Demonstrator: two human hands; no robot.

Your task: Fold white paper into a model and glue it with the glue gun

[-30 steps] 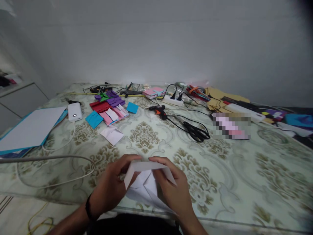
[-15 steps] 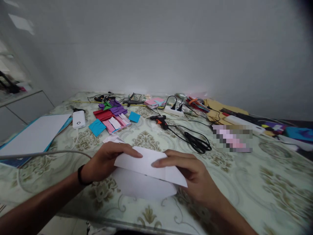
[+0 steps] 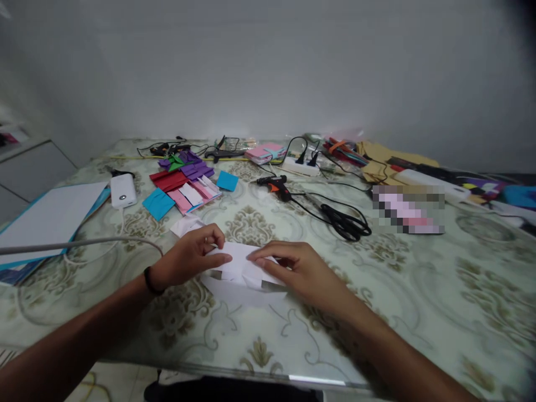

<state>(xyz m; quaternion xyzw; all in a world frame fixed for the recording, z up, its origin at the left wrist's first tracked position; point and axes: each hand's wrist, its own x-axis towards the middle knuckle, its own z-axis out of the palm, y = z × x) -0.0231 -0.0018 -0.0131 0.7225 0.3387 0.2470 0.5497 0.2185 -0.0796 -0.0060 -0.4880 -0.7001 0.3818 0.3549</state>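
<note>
A sheet of folded white paper lies low over the patterned tablecloth, its near part hanging as a lower flap with dark gaps along the fold. My left hand, wearing a black wristband, pinches its left end, thumb on top and fingers curled behind. On the right end, my right hand grips with thumb and fingertips pressed to the upper panel. Another white folded paper piece rests just beyond my left hand. The paper's underside is hidden.
Behind my hands lie blue paper squares, red folded paper, and a glue gun with a coiled black cable. A white power bank stands left beside stacked sheets. A power strip sits near the wall.
Both hands have lowered the paper toward the table and moved along its ends. Its upper panel now looks narrower and more folded, with gaps showing underneath. The camera view has shifted slightly.
</note>
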